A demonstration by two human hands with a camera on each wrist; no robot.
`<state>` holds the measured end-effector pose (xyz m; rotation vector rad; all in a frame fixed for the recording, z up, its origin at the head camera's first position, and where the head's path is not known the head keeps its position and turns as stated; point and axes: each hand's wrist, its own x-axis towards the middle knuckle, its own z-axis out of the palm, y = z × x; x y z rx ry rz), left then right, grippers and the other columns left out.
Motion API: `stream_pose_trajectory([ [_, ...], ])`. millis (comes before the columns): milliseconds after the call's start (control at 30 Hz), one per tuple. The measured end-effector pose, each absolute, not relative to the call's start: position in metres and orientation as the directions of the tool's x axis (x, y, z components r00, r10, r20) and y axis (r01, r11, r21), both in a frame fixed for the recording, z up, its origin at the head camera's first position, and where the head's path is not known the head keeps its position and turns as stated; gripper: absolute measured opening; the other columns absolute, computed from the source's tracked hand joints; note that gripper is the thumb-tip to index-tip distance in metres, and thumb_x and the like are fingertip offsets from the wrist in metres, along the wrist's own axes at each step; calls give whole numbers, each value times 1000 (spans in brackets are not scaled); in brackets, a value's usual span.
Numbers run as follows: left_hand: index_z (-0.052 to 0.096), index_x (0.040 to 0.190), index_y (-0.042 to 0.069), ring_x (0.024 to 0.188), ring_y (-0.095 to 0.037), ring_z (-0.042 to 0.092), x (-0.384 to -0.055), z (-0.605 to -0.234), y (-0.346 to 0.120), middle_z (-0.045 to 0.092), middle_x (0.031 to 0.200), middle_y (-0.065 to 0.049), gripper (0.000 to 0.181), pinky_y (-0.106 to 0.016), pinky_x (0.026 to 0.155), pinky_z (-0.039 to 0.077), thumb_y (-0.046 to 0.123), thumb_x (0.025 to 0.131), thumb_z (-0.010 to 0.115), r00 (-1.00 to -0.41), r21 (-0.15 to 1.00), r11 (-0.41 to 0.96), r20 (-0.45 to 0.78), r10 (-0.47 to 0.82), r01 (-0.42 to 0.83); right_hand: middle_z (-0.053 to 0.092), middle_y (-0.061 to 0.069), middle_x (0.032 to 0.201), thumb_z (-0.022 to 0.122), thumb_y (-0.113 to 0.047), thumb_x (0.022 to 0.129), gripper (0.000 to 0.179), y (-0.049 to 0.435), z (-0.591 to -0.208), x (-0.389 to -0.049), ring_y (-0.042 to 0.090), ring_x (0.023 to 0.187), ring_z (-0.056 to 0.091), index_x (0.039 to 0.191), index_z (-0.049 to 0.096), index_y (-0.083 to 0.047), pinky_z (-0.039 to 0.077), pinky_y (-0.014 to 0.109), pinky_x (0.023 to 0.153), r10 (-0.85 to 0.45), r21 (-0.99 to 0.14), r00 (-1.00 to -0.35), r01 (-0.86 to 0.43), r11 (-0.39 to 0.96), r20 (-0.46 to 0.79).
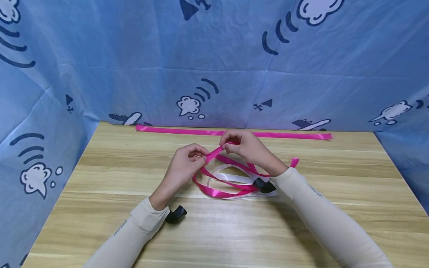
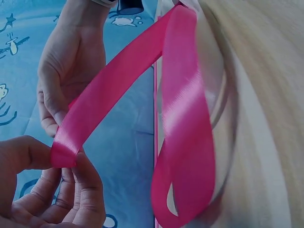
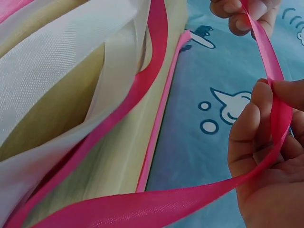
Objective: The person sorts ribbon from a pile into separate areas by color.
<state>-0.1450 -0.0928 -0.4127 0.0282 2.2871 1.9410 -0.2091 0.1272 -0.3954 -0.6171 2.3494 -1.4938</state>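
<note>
Between both hands a short span of pink satin ribbon (image 1: 215, 152) is stretched above the table. My left hand (image 1: 183, 162) pinches it between thumb and fingers; the left wrist view shows the ribbon (image 2: 107, 102) bending at those fingertips. My right hand (image 1: 244, 147) pinches the same ribbon a little further back and to the right, and in the right wrist view the ribbon (image 3: 280, 114) runs over its palm. Below the hands, loose loops of pink ribbon lie mixed with white ribbon (image 1: 234, 178). The right forearm hides part of the pile.
Along the table's back edge lies a straight pink ribbon strip (image 1: 291, 135). A pink ribbon end (image 1: 294, 162) sticks out beyond the right wrist. The wooden table (image 1: 214, 234) meets a blue patterned cloth (image 1: 151, 85) behind. Black wrist cameras (image 1: 176, 214) hang under both wrists.
</note>
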Motion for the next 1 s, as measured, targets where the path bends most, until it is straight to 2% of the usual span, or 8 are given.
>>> stream_pose_trajectory([
  [133, 72, 107, -3, 67, -12, 59, -145, -409, -93, 69, 88, -12, 22, -20, 54, 39, -7, 89, 60, -991, 984, 164, -87, 104, -69, 71, 14, 103, 66, 0, 97, 9, 134, -392, -209, 44, 96, 69, 101, 73, -3, 62, 53, 88, -491, -920, -871, -174, 351, -22],
  [300, 73, 107, 0, 70, -16, 63, -145, -403, -95, 70, 89, -12, 21, -19, 56, 44, -5, 89, 62, -992, 983, 169, -92, 87, -76, 71, 16, 105, 67, -5, 100, 8, 143, -387, -210, 47, 95, 68, 106, 73, -5, 61, 53, 91, -465, -917, -885, -159, 365, -31],
  [467, 73, 108, 1, 76, -25, 67, -145, -398, -97, 72, 91, -12, 21, -20, 61, 51, -4, 90, 62, -992, 982, 172, -96, 76, -82, 71, 17, 102, 65, -7, 102, 10, 152, -382, -209, 36, 90, 69, 108, 73, -7, 61, 40, 88, -437, -912, -899, -149, 382, -36],
  [600, 73, 109, 0, 77, -23, 68, -145, -394, -100, 73, 92, -14, 20, -20, 64, 53, -3, 91, 63, -993, 982, 176, -89, 74, -75, 71, 19, 101, 66, -8, 102, 10, 159, -380, -209, 24, 84, 69, 109, 73, -6, 59, 31, 85, -422, -912, -906, -149, 381, -29],
  [733, 73, 108, 2, 78, -23, 66, -145, -391, -102, 73, 95, -13, 21, -19, 64, 52, -2, 90, 64, -994, 978, 192, -89, 61, -76, 71, 18, 97, 67, -9, 101, 10, 165, -380, -209, 23, 83, 69, 109, 74, -6, 58, 30, 82, -409, -915, -912, -150, 374, -18],
  [900, 73, 108, 2, 80, -23, 67, -147, -389, -104, 73, 97, -13, 21, -19, 67, 55, -2, 90, 64, -995, 977, 199, -82, 54, -69, 73, 2, 92, 68, -9, 101, 10, 173, -379, -208, 26, 84, 70, 108, 74, -5, 58, 28, 75, -393, -920, -919, -160, 357, 8],
  [1000, 73, 108, 0, 79, -23, 68, -147, -388, -106, 73, 96, -14, 21, -20, 67, 55, -3, 89, 63, -997, 980, 194, -60, 55, -48, 73, -1, 90, 68, -9, 101, 10, 178, -378, -207, 26, 84, 70, 108, 73, -4, 57, 28, 72, -383, -926, -923, -164, 341, 23],
])
